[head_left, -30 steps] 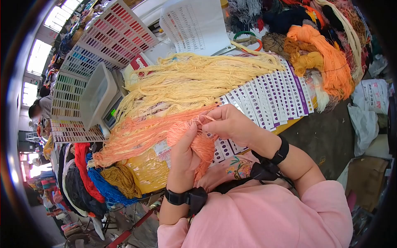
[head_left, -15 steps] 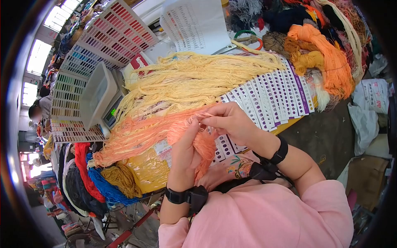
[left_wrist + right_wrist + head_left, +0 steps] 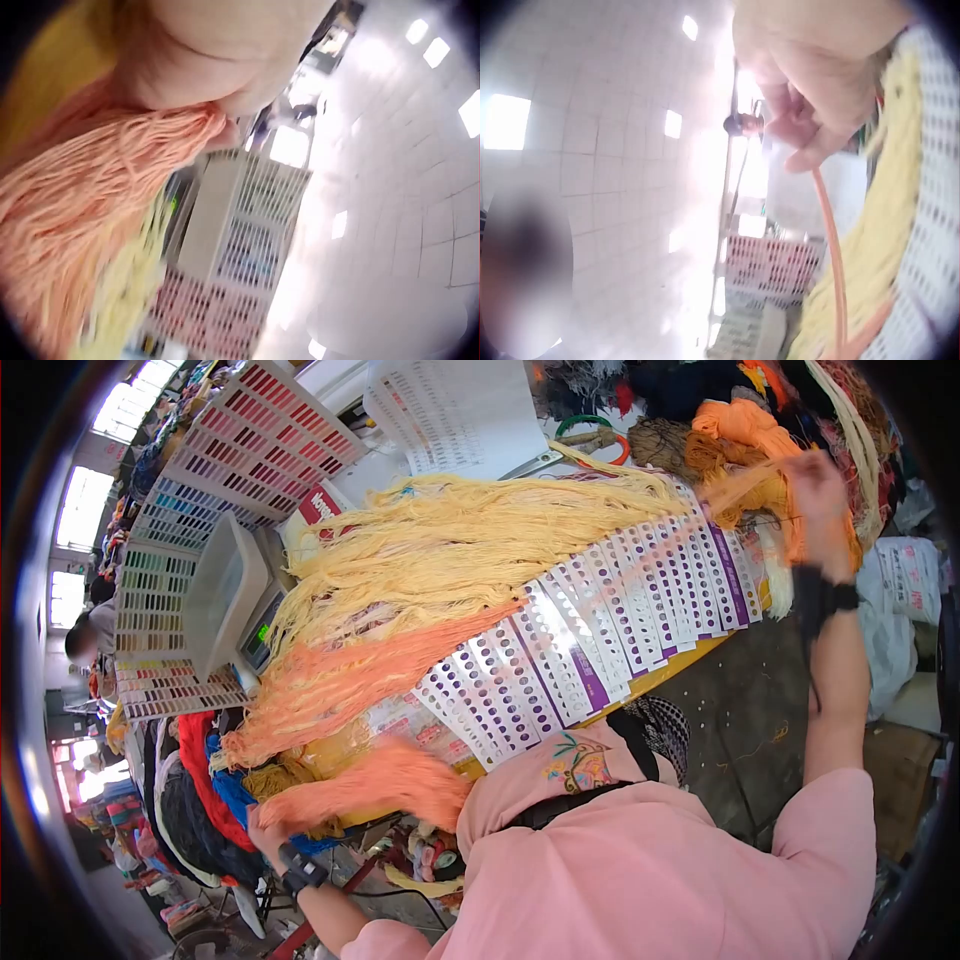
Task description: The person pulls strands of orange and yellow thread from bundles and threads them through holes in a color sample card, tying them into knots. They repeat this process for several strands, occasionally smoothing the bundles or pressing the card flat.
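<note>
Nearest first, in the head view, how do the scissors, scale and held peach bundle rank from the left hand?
1. Peach bundle, in the left hand.
2. Scale, left side of view.
3. Scissors, upper right of centre.

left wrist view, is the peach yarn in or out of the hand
In: the left hand grips one end of the peach yarn, which fans out beyond its grip.

Pink short-sleeved top (image 3: 650, 870) and black wristbands (image 3: 845, 597)
</note>
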`<state>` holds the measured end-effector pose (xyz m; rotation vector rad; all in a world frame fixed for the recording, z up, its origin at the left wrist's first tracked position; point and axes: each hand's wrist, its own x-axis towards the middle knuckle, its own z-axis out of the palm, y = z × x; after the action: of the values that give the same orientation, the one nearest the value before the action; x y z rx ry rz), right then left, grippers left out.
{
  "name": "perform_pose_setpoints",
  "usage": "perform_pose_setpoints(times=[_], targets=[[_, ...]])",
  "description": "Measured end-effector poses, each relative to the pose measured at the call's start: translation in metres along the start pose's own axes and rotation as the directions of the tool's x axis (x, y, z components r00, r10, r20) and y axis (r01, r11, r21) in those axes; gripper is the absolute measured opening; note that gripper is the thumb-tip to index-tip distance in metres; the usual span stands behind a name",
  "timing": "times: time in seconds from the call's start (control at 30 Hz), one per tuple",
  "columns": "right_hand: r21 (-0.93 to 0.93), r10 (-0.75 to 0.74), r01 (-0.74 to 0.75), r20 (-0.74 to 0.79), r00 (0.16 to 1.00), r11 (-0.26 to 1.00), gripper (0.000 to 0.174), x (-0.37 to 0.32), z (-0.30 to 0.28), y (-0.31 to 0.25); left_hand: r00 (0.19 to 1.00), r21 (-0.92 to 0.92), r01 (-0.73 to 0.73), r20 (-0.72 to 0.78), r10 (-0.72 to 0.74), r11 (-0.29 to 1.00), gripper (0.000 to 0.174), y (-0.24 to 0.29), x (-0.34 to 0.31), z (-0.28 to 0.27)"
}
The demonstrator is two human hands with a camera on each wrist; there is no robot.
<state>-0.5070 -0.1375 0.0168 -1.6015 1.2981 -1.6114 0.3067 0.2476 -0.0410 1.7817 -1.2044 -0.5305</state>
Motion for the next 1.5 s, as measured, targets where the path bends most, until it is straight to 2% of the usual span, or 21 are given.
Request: perform_pose_setpoints(times=[0.03,0.07,0.1,0.13,0.2,0.23,0.27,0.3,0.37,0.43,0.53,0.63,0.7,0.77,0.9,1.07,1.17,1.27,1.37,1.47,1.5], targets=[[0.266,0.101,-0.084,-0.051,0.994,0.96,0.008,0.031,-0.047,0.032,0.988,-0.487,0.149,0.104,-0.113,0.86,0.018,0.016,0.013,0.003],[0.558,0.11,-0.081,-0.019,0.994,0.826,0.01,0.043,-0.045,0.012,0.956,-0.829,0.293,0.246,-0.16,0.476,0.024,0.041,0.028,0.012],[0.792,0.111,-0.082,0.019,0.994,0.606,0.011,0.051,-0.037,-0.002,0.912,-0.921,0.386,0.388,-0.13,-0.041,0.03,0.065,0.042,0.023],[0.595,0.056,-0.033,-0.021,0.998,0.803,0.013,0.027,0.012,-0.012,0.86,-0.965,0.26,0.247,-0.447,-0.032,0.03,0.118,0.054,0.077],[0.055,0.011,-0.023,0.212,0.977,0.998,0.018,-0.033,0.111,-0.048,0.848,-0.932,0.357,0.294,-0.442,0.065,0.031,0.178,0.07,0.19],[0.114,0.188,-0.235,0.321,0.928,0.965,0.014,-0.051,0.141,-0.036,0.851,-0.833,0.525,0.507,-0.14,0.174,0.032,0.186,0.075,0.23],[0.051,0.203,-0.236,0.359,0.911,0.97,0.011,-0.072,0.168,-0.036,0.781,-0.614,0.623,0.462,-0.42,0.484,0.03,0.231,0.073,0.272],[0.016,0.354,-0.399,0.43,0.83,0.917,0.012,-0.089,0.188,-0.026,0.729,-0.596,0.684,0.541,-0.418,0.421,0.031,0.239,0.074,0.312],[-0.066,0.381,-0.408,0.518,0.766,0.911,0.013,-0.113,0.21,-0.009,0.583,-0.449,0.808,0.703,-0.406,0.382,0.025,0.258,0.08,0.375],[-0.19,0.365,-0.314,0.403,0.839,0.93,0.009,-0.133,0.225,0.001,0.501,-0.308,0.829,0.78,-0.375,0.467,0.016,0.234,0.075,0.423],[-0.265,-0.029,0.132,0.36,0.932,0.955,0.005,-0.152,0.232,0.003,0.526,-0.172,0.775,0.71,-0.468,0.608,0.014,0.227,0.069,0.461],[-0.246,0.046,0.054,0.386,0.921,0.968,0.008,-0.149,0.221,0.005,0.425,0.195,0.664,0.695,-0.58,0.722,0.015,0.212,0.075,0.464],[-0.242,-0.038,0.171,0.472,0.881,0.955,0.016,-0.148,0.216,0.006,0.501,0.13,0.656,0.661,-0.558,0.744,0.015,0.231,0.071,0.451],[-0.167,-0.211,0.334,0.503,0.838,0.928,0.023,-0.159,0.218,-0.001,0.574,-0.046,0.691,0.641,-0.509,0.721,0.015,0.236,0.067,0.444],[-0.252,-0.229,0.433,0.568,0.79,0.866,0.04,-0.172,0.216,-0.018,0.538,-0.132,0.757,0.68,-0.497,0.64,0.013,0.236,0.071,0.445],[-0.165,-0.092,0.223,0.569,0.817,0.961,0.035,-0.167,0.219,-0.008,0.556,-0.082,0.743,0.628,-0.544,0.665,0.009,0.232,0.067,0.456],[-0.174,-0.065,0.191,0.551,0.832,0.966,0.033,-0.167,0.218,-0.01,0.62,-0.368,0.756,0.668,-0.413,0.541,0.011,0.211,0.069,0.446],[-0.175,-0.089,0.203,0.507,0.857,0.963,0.026,-0.173,0.22,-0.006,0.36,-0.424,0.895,0.871,-0.335,-0.141,0.011,0.233,0.074,0.411],[-0.09,-0.061,0.119,0.488,0.871,0.989,0.017,-0.17,0.224,0.001,0.346,-0.32,0.895,0.938,0.031,-0.312,0.011,0.225,0.08,0.401],[0.117,0.06,-0.121,0.425,0.903,0.986,0.011,-0.167,0.224,-0.002,0.221,-0.163,0.945,0.957,-0.187,0.284,0.008,0.224,0.084,0.426],[0.088,0.036,-0.079,0.414,0.91,0.993,0.009,-0.166,0.225,-0.002,0.277,-0.148,0.864,0.938,-0.209,0.482,0.008,0.229,0.082,0.431]])
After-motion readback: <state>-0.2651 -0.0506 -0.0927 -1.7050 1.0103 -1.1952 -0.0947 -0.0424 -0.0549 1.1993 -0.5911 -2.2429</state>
